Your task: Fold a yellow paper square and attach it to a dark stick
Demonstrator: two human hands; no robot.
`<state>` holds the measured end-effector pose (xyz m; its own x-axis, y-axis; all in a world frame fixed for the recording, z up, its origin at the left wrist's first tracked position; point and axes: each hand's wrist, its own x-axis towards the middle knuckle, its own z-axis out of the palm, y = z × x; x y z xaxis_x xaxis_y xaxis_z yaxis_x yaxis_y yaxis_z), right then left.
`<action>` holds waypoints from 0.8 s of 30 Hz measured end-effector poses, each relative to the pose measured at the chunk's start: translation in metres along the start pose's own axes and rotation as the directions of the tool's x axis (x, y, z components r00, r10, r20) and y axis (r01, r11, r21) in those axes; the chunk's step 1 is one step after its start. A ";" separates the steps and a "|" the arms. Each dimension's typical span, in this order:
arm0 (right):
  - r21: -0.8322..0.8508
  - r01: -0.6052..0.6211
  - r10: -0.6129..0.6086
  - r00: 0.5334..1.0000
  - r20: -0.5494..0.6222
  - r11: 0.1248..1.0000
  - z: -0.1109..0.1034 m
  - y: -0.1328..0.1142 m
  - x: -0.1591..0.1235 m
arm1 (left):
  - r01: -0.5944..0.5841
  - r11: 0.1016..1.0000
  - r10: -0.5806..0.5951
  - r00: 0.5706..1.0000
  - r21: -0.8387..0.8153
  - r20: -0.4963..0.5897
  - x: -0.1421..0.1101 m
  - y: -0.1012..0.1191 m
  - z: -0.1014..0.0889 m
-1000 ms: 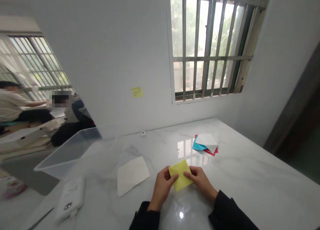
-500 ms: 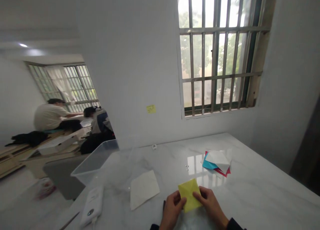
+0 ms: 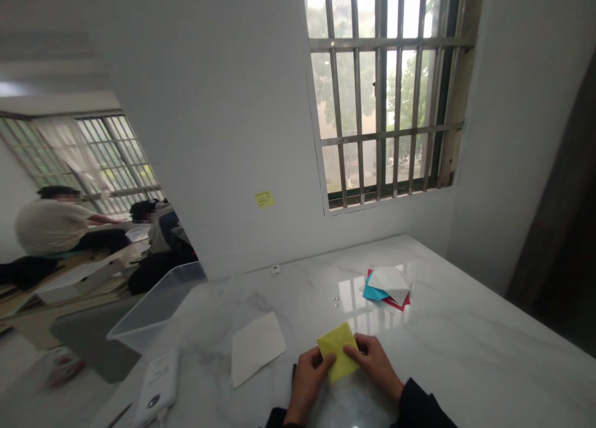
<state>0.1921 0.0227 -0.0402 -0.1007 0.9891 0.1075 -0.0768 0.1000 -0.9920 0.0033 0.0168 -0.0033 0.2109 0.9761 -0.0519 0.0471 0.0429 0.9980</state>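
A folded yellow paper [image 3: 338, 348] lies on the white marble table [image 3: 465, 353] close to the front edge. My left hand [image 3: 308, 383] pinches its left side with thumb and fingers closed on the paper. My right hand [image 3: 376, 367] presses and grips its right side. A white paper sheet [image 3: 257, 353] lies flat to the left of my hands. Farther back and to the right sits a small stack of white, blue and red papers [image 3: 387, 286].
A clear plastic bin [image 3: 153, 304] stands at the table's left rim, with a white device [image 3: 157, 392] in front of it. Barred window and wall lie behind the table. Two people sit in the room at left.
The view has shifted, tilting up and then slightly back down. Both hands keep hold of the yellow paper in much the same grip.
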 end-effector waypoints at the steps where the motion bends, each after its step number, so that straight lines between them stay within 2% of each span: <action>1: 0.004 -0.002 0.002 1.000 -0.004 1.000 0.000 -0.001 0.000 | 0.002 1.000 -0.002 1.000 -0.001 -0.006 0.000 0.000 0.000; 5: 0.014 -0.018 0.018 1.000 -0.003 1.000 0.000 0.000 0.000 | 0.002 1.000 -0.002 1.000 0.014 -0.031 0.000 0.000 0.000; 11: 0.019 0.000 0.000 1.000 0.006 1.000 -0.001 0.007 0.001 | -0.007 1.000 0.007 1.000 -0.011 -0.013 0.001 -0.003 0.000; 19: -0.080 0.028 -0.031 0.999 -0.042 0.996 -0.001 0.007 0.001 | 0.010 0.999 -0.010 1.000 -0.045 -0.004 0.002 -0.008 -0.003; 24: -0.151 0.037 -0.046 0.997 -0.061 0.988 -0.001 0.006 0.000 | -0.001 1.000 0.001 1.000 0.008 -0.006 0.003 -0.010 -0.003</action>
<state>0.1926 0.0234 -0.0458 -0.0359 0.9882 0.1492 0.0701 0.1514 -0.9860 0.0005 0.0202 -0.0137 0.2053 0.9774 -0.0511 0.0547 0.0406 0.9977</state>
